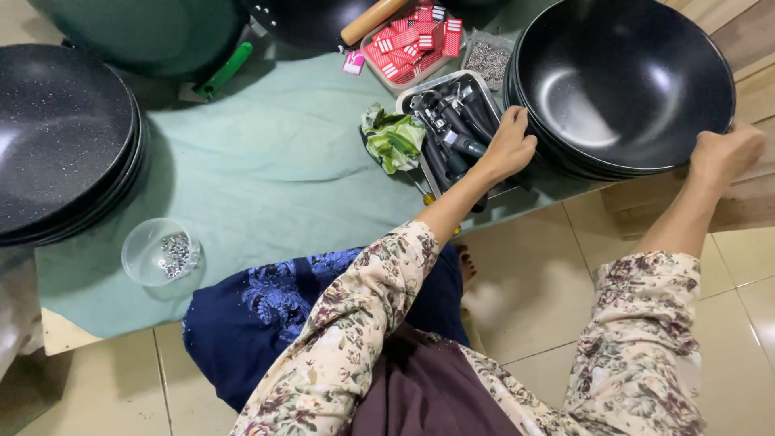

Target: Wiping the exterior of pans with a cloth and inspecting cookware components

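**Both hands on the rim of the stacked woks**

From my remote seat I see, nearest, floral sleeves leading up from a dark blue patterned skirt. The left hand (510, 147) curls over the near-left rim of the top black speckled wok (626, 81), fingers closed on the edge. The right hand (722, 155) grips the same wok's near-right rim, so the pan sits between and just beyond both hands, atop a stack at the right end of the green cloth (266, 161). Just left of the left hand lies a metal tray of black handles (452, 121). Farther left sit a clear bowl of screws (160, 252) and a second wok stack (64, 137).
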